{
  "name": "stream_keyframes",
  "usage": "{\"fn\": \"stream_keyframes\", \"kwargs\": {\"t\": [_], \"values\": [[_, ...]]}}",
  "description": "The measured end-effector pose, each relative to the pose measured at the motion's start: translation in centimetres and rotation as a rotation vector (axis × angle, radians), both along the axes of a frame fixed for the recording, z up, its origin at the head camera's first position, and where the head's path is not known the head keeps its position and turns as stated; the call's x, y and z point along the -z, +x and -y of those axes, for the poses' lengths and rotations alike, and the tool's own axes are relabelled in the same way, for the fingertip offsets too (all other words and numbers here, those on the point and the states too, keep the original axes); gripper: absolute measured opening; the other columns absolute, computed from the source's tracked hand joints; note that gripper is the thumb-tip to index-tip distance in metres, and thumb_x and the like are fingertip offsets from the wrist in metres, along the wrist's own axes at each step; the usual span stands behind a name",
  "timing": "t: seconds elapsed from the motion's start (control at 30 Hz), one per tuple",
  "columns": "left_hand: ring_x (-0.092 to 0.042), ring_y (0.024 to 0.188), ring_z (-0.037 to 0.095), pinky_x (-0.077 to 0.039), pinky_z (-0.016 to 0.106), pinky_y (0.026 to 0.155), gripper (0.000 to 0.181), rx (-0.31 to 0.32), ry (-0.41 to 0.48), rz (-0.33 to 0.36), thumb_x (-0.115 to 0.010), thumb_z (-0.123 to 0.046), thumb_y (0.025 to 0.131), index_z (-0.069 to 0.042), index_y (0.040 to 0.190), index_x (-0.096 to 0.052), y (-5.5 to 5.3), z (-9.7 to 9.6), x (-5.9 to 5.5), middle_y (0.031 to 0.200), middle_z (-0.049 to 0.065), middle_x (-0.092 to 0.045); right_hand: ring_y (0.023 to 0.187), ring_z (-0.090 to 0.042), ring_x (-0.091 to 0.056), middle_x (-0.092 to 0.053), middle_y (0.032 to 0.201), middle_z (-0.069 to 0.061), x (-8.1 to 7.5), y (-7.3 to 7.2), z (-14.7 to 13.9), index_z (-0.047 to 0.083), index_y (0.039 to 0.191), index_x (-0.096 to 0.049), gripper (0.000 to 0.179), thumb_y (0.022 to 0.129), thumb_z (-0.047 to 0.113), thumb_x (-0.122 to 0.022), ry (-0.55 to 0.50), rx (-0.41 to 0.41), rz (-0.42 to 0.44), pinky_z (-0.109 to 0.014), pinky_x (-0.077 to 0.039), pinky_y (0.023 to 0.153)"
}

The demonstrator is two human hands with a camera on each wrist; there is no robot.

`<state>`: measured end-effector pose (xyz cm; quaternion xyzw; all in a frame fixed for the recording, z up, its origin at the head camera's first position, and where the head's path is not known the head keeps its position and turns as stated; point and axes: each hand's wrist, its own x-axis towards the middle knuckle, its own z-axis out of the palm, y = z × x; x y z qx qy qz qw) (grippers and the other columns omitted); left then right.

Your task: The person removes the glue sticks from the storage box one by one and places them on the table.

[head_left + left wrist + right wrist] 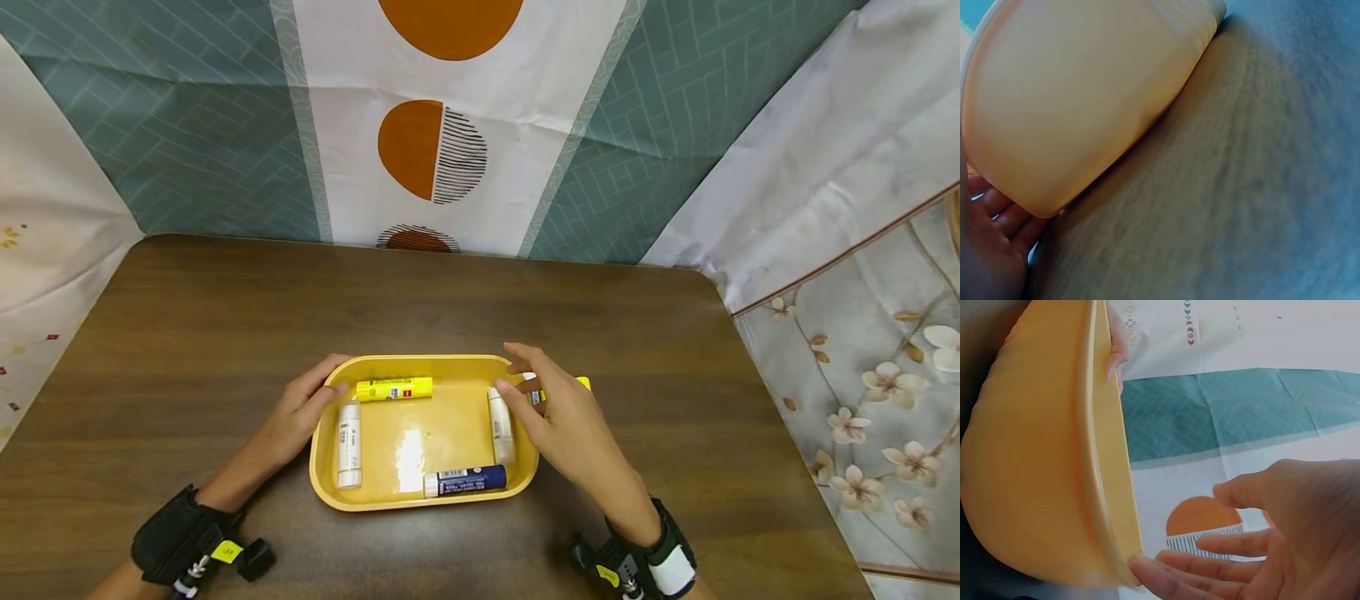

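Observation:
A yellow plastic tray (411,497) stands on the table with several glue sticks in it. My left hand (306,407) grips its left end, thumb over the rim and fingers along the outer wall; the left wrist view shows those fingers (1015,228) at the tray's lower edge. Inside lie a yellow glue stick (394,389), a white one (349,446) at left, another white one (501,427) at right, and a dark blue one (467,481) near the front. At the right rim, my right hand (568,417) has its fingers spread and holds nothing. It partly hides another yellow glue stick (583,383).
The brown wooden table (247,308) extends around the tray on all sides. Behind it hangs a patterned cloth (510,142) in green and white, and a flowered cloth (862,433) borders the right side.

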<state>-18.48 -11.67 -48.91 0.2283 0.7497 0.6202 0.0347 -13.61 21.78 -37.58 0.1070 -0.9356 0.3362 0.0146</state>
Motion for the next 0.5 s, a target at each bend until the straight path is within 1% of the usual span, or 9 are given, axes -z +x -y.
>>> {"fn": "stream_keyframes", "kwargs": {"t": [0.17, 0.27, 0.37, 0.5], "values": [[-0.058, 0.105, 0.016, -0.049, 0.019, 0.090, 0.032, -0.003, -0.005, 0.007, -0.042, -0.002, 0.106, -0.004, 0.135, -0.057, 0.1, 0.0, 0.1, 0.124, 0.014, -0.060, 0.107, -0.019, -0.068, -0.066, 0.126, -0.006, -0.1, 0.3, 0.3, 0.019, 0.145, -0.050, 0.051, 0.100, 0.039, -0.063, 0.062, 0.010, 0.052, -0.039, -0.058, 0.083], [-0.059, 0.107, 0.017, -0.049, 0.019, 0.091, 0.032, -0.007, 0.010, 0.007, -0.042, -0.003, 0.106, -0.004, 0.135, -0.056, 0.1, 0.1, 0.1, 0.125, 0.014, -0.060, 0.112, -0.019, -0.067, -0.065, 0.131, -0.006, -0.3, 0.4, 0.6, 0.018, 0.144, -0.051, 0.052, 0.100, 0.043, -0.061, 0.082, 0.003, 0.071, -0.039, -0.058, 0.084], [-0.059, 0.108, 0.017, -0.048, 0.019, 0.091, 0.033, -0.011, 0.013, 0.002, -0.042, -0.003, 0.107, -0.005, 0.135, -0.057, 0.1, 0.2, 0.0, 0.126, 0.013, -0.060, 0.115, -0.022, -0.067, -0.064, 0.134, -0.008, -0.5, 0.5, 1.0, 0.015, 0.144, -0.051, 0.053, 0.101, 0.045, -0.060, 0.081, 0.004, 0.093, -0.041, -0.058, 0.086], [-0.058, 0.107, 0.017, -0.048, 0.019, 0.091, 0.032, -0.004, 0.002, -0.002, -0.042, -0.004, 0.107, -0.006, 0.135, -0.057, 0.1, 0.2, -0.2, 0.125, 0.012, -0.061, 0.117, -0.025, -0.066, -0.062, 0.137, -0.011, -0.6, 0.9, 1.5, 0.013, 0.147, -0.047, 0.059, 0.100, 0.047, -0.059, 0.100, 0.040, 0.120, -0.044, -0.055, 0.091]]}}
